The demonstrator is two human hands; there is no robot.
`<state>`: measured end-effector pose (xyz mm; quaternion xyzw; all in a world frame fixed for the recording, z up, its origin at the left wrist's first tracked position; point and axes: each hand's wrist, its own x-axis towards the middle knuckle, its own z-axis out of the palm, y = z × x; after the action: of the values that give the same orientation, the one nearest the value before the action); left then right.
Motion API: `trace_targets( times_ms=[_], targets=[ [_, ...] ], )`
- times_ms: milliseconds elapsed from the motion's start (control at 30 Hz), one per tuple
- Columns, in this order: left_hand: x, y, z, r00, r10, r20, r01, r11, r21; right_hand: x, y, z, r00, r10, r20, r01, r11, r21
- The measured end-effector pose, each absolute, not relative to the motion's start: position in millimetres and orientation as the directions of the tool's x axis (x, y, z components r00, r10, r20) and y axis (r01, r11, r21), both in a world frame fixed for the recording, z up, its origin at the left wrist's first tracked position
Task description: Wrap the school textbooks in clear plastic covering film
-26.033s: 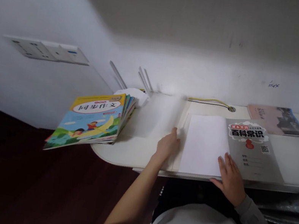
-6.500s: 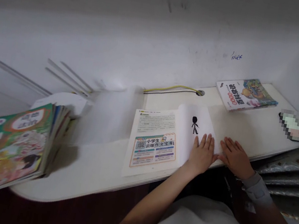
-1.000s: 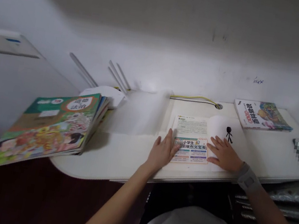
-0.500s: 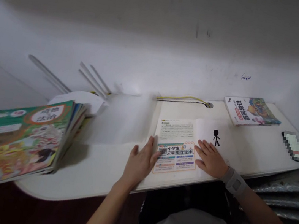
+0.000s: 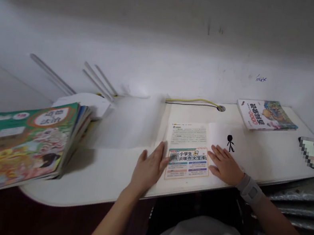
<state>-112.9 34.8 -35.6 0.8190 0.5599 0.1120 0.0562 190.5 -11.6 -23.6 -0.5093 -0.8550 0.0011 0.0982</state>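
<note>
An open book point(image 5: 189, 147) lies flat on the white desk point(image 5: 104, 177), showing a printed page with a coloured box on the left and a white page with a small black stick figure on the right. My left hand point(image 5: 149, 169) lies flat with fingers stretched, touching the book's left edge. My right hand point(image 5: 224, 166) rests flat on the right page, fingers spread, just below the stick figure. Neither hand holds anything.
A stack of colourful books point(image 5: 19, 140) overhangs the desk's left end. Another book point(image 5: 267, 114) lies at the far right corner, with a blurred phone-like item point(image 5: 313, 152) near the right edge. A yellow cable point(image 5: 193, 101) runs along the wall to a desk hole.
Both hands stay flat on the open book. Since a second ago my left hand has slid off the printed page to its left edge; the view has swung slightly.
</note>
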Motion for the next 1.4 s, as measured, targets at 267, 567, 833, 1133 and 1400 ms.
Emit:
trace_targets(
  times_ms=[267, 567, 833, 1133, 1400],
  targets=[
    [-107.9, 32.9, -27.8, 0.366, 0.925, 0.101, 0.911, -0.378, 0.164, 197.6, -19.3, -16.2, -0.453, 0.884, 0.116, 0.884, 0.462, -0.068],
    [-103.2, 32.9, -24.6, 0.368, 0.923, 0.114, 0.917, -0.381, 0.119, 187.3, -28.9, -25.6, -0.386, 0.910, 0.153, 0.919, 0.394, -0.024],
    [-97.5, 34.4, -22.9, 0.323, 0.933, 0.161, 0.928, -0.345, 0.139, 193.1, 29.1, -1.0, -0.442, 0.889, 0.118, 0.897, 0.436, 0.078],
    [-98.4, 32.7, -25.2, 0.328, 0.928, 0.180, 0.929, -0.351, 0.119, 184.0, 123.7, -7.9, -0.359, 0.932, 0.057, 0.931, 0.352, 0.096],
    [-99.5, 32.0, -26.2, 0.324, 0.933, 0.159, 0.930, -0.345, 0.126, 193.5, 123.4, -12.6, -0.278, 0.956, 0.096, 0.960, 0.272, 0.073]
  ],
)
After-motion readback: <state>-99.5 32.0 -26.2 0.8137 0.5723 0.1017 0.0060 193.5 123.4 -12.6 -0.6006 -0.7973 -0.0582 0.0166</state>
